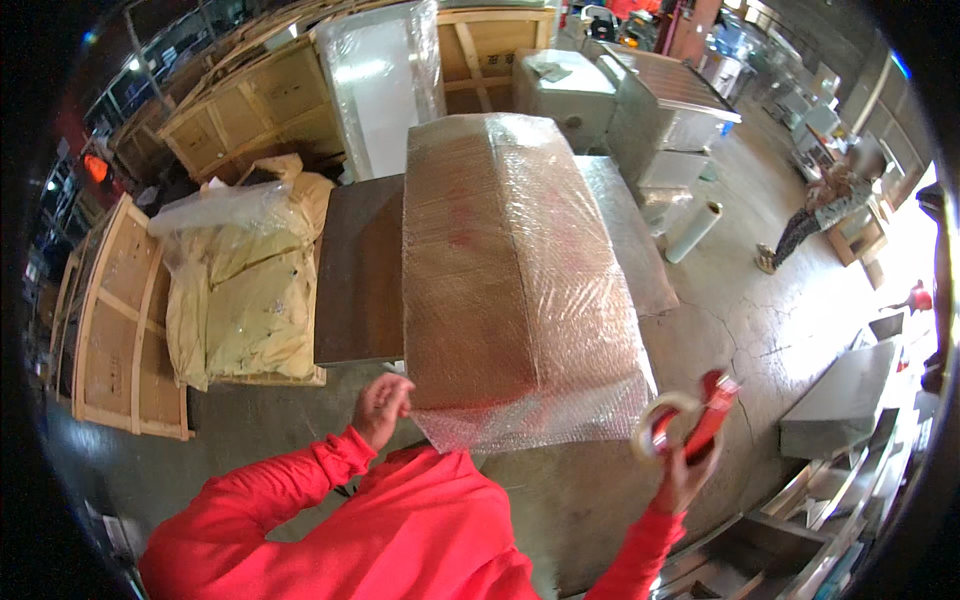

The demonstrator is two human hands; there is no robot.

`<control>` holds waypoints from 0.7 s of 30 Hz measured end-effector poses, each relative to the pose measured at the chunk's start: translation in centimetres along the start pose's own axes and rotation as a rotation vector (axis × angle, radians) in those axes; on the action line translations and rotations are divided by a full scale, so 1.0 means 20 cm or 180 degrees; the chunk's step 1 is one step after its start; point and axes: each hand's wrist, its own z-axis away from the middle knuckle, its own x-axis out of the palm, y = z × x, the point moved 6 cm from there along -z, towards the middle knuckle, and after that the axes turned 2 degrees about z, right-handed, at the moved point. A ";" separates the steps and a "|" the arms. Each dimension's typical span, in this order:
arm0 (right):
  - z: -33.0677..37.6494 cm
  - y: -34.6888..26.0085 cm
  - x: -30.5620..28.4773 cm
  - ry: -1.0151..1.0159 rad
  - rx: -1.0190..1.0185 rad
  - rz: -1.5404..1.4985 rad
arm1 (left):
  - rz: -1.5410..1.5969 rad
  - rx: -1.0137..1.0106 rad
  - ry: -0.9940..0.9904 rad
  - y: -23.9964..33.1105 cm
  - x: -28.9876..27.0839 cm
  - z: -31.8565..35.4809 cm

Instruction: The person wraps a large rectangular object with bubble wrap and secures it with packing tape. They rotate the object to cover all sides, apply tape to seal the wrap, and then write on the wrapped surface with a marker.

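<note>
A large cardboard box (pixel 465 300) wrapped in clear bubble wrap (pixel 540 422) lies in front of me on a dark brown flat surface (pixel 360 270). The wrap's loose edge hangs past the box's near end. Right at the near left corner of the wrap is my left hand (pixel 380 410), fingers curled together; whether they pinch the wrap's edge is hard to see. Off the near right corner, my right hand (pixel 688 480) grips a red tape dispenser (pixel 714 405) with a roll of tape (pixel 652 422) on it, held apart from the box.
Yellowish cloth-covered goods (pixel 255 310) and wooden crates (pixel 125 320) stand on the left. Behind the box are a plastic-wrapped white panel (pixel 380 95) and wrapped cabinets (pixel 675 110). A roll of film (pixel 693 232) stands on the floor; a person (pixel 835 200) sits at far right, beyond metal pieces (pixel 840 400).
</note>
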 end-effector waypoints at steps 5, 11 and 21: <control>0.97 0.04 0.12 -0.0740 -0.0576 -0.0192 | -0.0350 -0.0767 -0.2110 0.16 0.46 0.22; 1.35 -0.14 0.33 -0.1737 -0.0745 0.0871 | -0.0385 -0.1470 -0.2667 -0.13 0.47 0.45; 1.54 0.01 0.48 -0.1658 -0.0738 0.1213 | -0.1894 0.1791 -0.0962 0.21 0.33 0.13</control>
